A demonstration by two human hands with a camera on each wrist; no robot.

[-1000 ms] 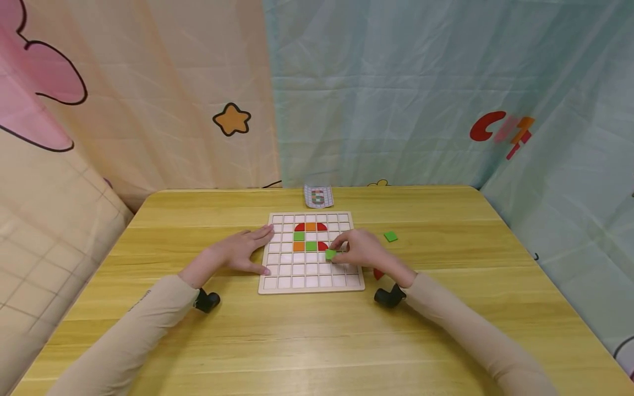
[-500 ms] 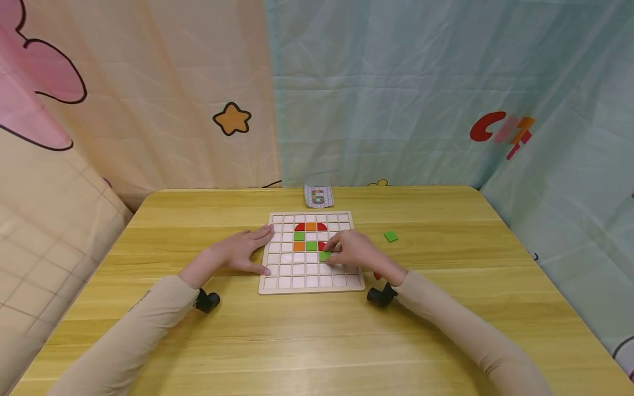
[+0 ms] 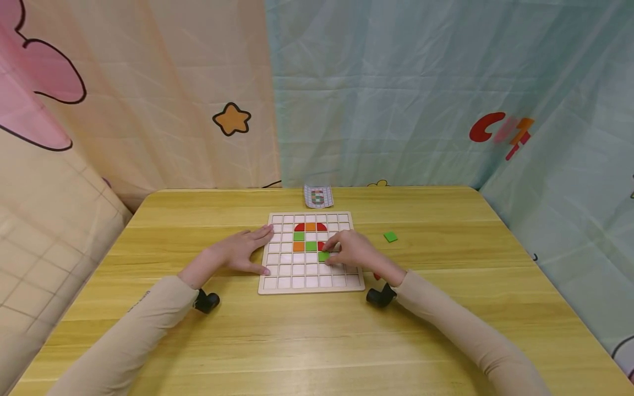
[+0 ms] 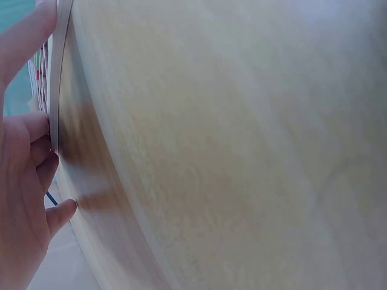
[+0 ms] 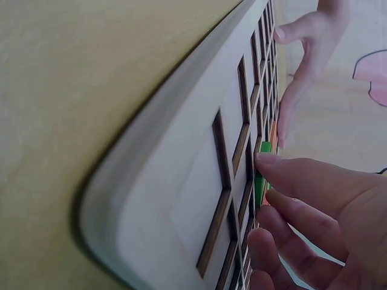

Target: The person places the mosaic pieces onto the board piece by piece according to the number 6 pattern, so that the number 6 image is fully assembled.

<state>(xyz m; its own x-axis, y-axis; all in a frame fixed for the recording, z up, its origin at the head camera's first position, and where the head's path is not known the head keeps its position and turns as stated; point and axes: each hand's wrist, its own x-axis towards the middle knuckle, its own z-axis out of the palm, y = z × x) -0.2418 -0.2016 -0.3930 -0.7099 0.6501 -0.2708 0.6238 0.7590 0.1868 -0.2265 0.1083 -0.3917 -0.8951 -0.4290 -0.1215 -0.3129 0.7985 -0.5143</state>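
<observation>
A wooden grid board (image 3: 312, 291) lies flat on the table. My left hand (image 3: 242, 251) rests along its left edge, fingers and thumb spread. With thumb and forefinger my right hand (image 3: 351, 249) pinches a green square tile (image 3: 323, 257) at a cell just below a partly covered red tile (image 3: 320, 246). In the right wrist view, the thumb touches the green tile low over the grid. Other tiles sit in the cells above: two red curved-edged ones with an orange tile (image 3: 310, 226) between them, then green and orange squares.
A small card (image 3: 318, 197) with a coloured grid pattern lies behind the board. To the right lies a loose green square tile (image 3: 391, 236). A red piece (image 3: 377, 276) shows partly beneath the right wrist. Curtains hang behind the wooden table (image 3: 297, 341).
My right hand has moved slightly left, bringing the green square tile down to the cell below the red one. The left hand has stayed at the board's edge.
</observation>
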